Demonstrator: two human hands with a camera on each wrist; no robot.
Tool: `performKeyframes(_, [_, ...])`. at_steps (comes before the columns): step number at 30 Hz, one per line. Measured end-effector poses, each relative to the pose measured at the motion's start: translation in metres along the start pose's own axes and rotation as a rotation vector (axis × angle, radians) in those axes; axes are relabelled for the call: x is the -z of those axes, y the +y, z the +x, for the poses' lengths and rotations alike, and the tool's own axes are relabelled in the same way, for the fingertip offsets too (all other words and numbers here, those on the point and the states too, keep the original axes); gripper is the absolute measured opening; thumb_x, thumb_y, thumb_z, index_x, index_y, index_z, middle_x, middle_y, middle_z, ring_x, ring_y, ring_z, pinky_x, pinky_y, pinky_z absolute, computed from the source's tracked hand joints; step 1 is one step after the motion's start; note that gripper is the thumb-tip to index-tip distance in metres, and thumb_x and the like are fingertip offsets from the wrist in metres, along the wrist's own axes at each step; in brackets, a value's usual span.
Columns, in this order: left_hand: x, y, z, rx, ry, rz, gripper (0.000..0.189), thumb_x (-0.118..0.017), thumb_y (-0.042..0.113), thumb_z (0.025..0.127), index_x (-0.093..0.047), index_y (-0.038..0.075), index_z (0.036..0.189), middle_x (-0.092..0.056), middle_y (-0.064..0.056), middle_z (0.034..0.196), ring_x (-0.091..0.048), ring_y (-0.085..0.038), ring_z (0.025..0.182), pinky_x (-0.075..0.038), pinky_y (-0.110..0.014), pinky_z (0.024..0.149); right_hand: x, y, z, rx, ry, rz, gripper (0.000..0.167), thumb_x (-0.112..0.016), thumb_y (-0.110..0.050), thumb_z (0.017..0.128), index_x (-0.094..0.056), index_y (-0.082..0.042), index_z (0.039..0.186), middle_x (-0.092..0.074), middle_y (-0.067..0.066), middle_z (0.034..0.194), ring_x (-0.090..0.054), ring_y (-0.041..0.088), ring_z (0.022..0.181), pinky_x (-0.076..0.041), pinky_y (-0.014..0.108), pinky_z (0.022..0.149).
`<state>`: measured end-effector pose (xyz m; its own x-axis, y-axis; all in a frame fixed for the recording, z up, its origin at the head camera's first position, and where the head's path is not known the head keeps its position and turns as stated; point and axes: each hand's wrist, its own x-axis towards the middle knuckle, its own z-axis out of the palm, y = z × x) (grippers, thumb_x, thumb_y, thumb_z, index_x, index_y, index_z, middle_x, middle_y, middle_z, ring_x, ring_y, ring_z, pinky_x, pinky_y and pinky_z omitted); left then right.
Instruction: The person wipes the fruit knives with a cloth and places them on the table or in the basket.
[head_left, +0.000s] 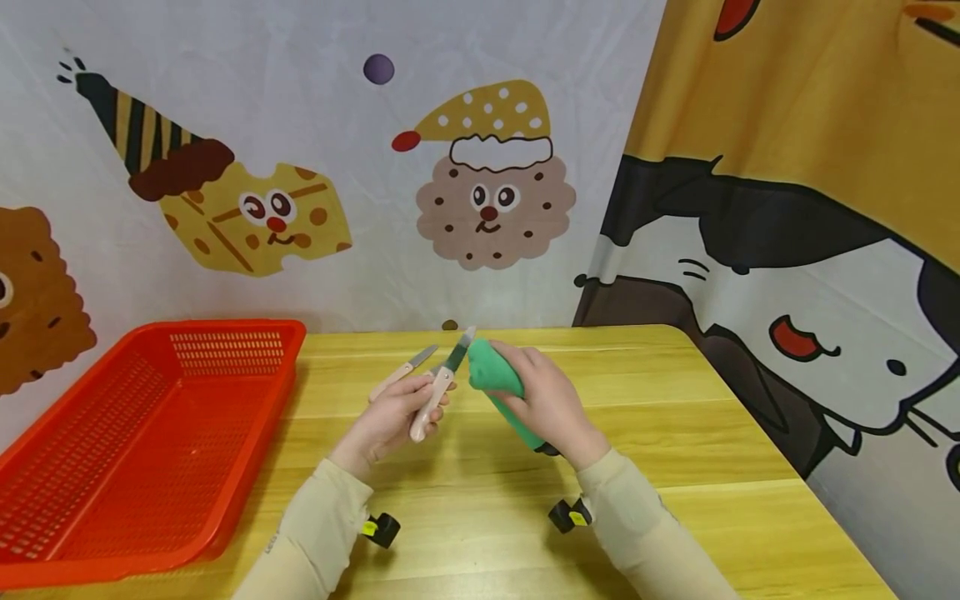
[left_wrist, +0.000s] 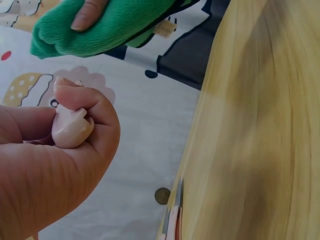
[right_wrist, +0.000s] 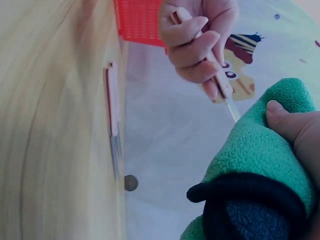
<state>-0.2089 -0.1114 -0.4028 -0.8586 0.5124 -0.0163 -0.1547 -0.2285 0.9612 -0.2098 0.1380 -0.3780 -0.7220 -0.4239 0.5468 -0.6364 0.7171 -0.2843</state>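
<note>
My left hand [head_left: 393,421] grips a knife [head_left: 433,404] by its pale pink handle, with the blade pointing up and away. In the left wrist view only the rounded butt of the handle [left_wrist: 71,127] shows within the curled fingers. My right hand [head_left: 551,400] holds a bunched green towel [head_left: 495,367] with black trim, the thumb pressed on top of it. The towel is close beside the blade, which looks green along its lower part. On the table beyond my left hand lies another pink-handled knife [head_left: 392,382], and in the left wrist view a second blade [left_wrist: 165,222] shows close beside it.
A red plastic basket [head_left: 225,508] with perforated walls stands at the left of the wooden table [head_left: 465,533]. Behind the table's far edge hangs a white curtain [head_left: 360,292] printed with cartoon food. A yellow, black and white cartoon cloth [head_left: 825,333] hangs at the right.
</note>
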Motion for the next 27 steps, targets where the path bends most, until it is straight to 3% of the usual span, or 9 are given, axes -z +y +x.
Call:
performKeyframes(12, [-0.012, 0.0, -0.002, -0.031, -0.057, -0.038, 0.045, -0.024, 0.013, 0.11, -0.029, -0.02, 0.14, -0.051, -0.009, 0.102, -0.05, -0.008, 0.073, -0.047, -0.022, 0.063, 0.002, -0.012, 0.0, 0.119, 0.159, -0.094, 0.07, -0.086, -0.015, 0.078, -0.053, -0.018, 0.14, -0.063, 0.014, 0.108, -0.063, 0.032, 0.092, -0.054, 0.05, 0.076])
performKeyframes(19, [-0.018, -0.004, -0.002, -0.024, -0.042, -0.036, 0.037, -0.027, 0.013, 0.11, -0.045, -0.012, 0.131, -0.052, -0.009, 0.099, -0.051, -0.009, 0.072, -0.047, -0.022, 0.062, -0.01, -0.014, -0.001, 0.11, 0.203, -0.115, 0.069, -0.086, -0.014, 0.077, -0.055, -0.018, 0.138, -0.063, 0.015, 0.107, -0.063, 0.034, 0.091, -0.053, 0.052, 0.075])
performKeyframes(27, [-0.023, -0.008, -0.004, -0.026, -0.047, -0.043, 0.036, -0.028, 0.014, 0.11, -0.048, -0.009, 0.129, -0.051, -0.009, 0.099, -0.051, -0.009, 0.072, -0.048, -0.021, 0.062, -0.021, -0.013, -0.001, 0.123, 0.232, -0.146, 0.063, -0.086, -0.014, 0.077, -0.058, -0.019, 0.133, -0.064, 0.016, 0.105, -0.063, 0.033, 0.087, -0.053, 0.051, 0.07])
